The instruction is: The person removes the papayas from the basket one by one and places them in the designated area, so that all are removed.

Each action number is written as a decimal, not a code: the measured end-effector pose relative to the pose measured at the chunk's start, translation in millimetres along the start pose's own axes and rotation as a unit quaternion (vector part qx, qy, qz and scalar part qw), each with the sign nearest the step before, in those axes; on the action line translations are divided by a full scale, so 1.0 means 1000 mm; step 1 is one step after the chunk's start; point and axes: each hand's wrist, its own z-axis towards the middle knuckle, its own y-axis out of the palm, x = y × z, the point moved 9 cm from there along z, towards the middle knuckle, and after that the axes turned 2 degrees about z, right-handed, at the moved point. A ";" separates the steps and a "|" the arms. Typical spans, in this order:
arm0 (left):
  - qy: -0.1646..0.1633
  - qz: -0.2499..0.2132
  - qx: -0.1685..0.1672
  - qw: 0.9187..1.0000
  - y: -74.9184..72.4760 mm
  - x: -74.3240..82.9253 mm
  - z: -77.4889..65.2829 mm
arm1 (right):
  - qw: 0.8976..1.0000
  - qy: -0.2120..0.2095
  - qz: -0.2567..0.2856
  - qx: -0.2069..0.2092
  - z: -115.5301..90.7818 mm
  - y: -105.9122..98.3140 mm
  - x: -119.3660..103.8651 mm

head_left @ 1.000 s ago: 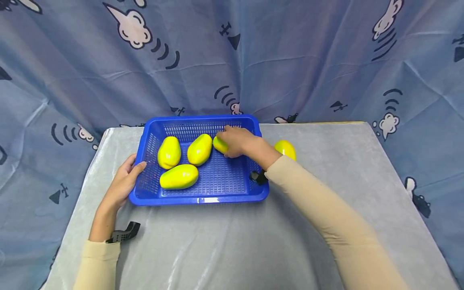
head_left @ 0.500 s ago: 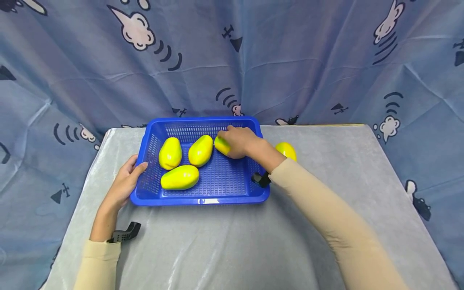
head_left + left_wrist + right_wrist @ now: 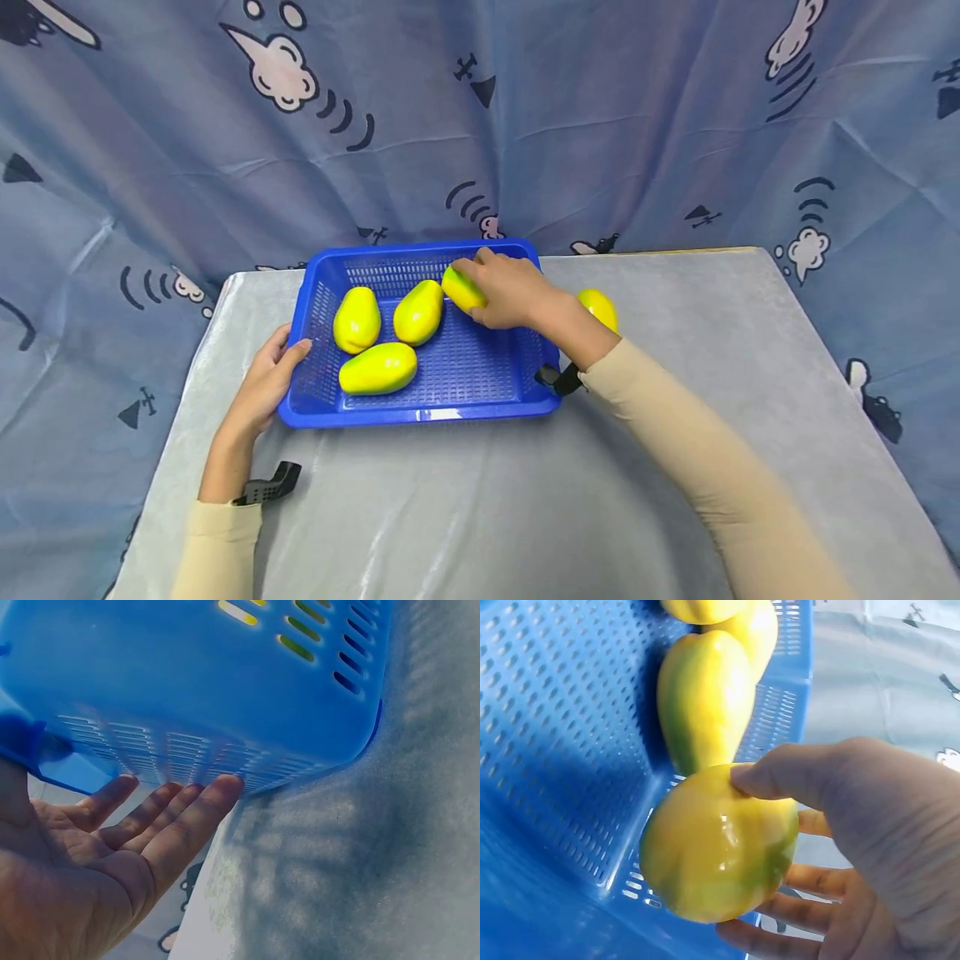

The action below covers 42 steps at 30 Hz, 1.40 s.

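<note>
A blue plastic basket (image 3: 442, 414) with slotted walls stands on the table. My left hand (image 3: 267, 375) holds it at its left side, thumb over the rim; in the left wrist view the fingers (image 3: 191, 817) reach along the outside of the basket. Inside, my right hand (image 3: 513, 292) grips a glossy yellow-green papaya (image 3: 461, 287) near the back wall, with the thumb on one side and fingers round the other in the right wrist view. Three more papayas lie in the basket's left half: one at left (image 3: 357, 321), one in the middle (image 3: 418, 312), one in front (image 3: 378, 368).
Outside the basket's right side, another yellow fruit (image 3: 598, 308) sits on the table, partly hidden by the right forearm. A grey cloth (image 3: 420, 508) covers the table. Behind it hangs a blue patterned curtain (image 3: 585, 125). Each wrist wears a black camera strap.
My right hand has raised the gripped papaya a little and tilted it, so more of it shows. The left hand keeps its hold on the basket. The head view has shifted slightly.
</note>
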 end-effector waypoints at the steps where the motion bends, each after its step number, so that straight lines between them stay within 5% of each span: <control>1: 0.001 0.002 0.002 1.000 -0.001 0.000 0.000 | 1.000 0.000 0.006 0.007 -0.002 -0.002 0.000; 20: 0.016 -0.024 -0.008 1.000 -0.002 0.004 0.005 | 0.982 0.010 0.148 0.113 -0.052 -0.026 0.025; 42: 0.007 -0.009 0.000 1.000 -0.002 0.001 0.000 | 0.935 0.028 0.266 0.233 -0.104 -0.023 0.070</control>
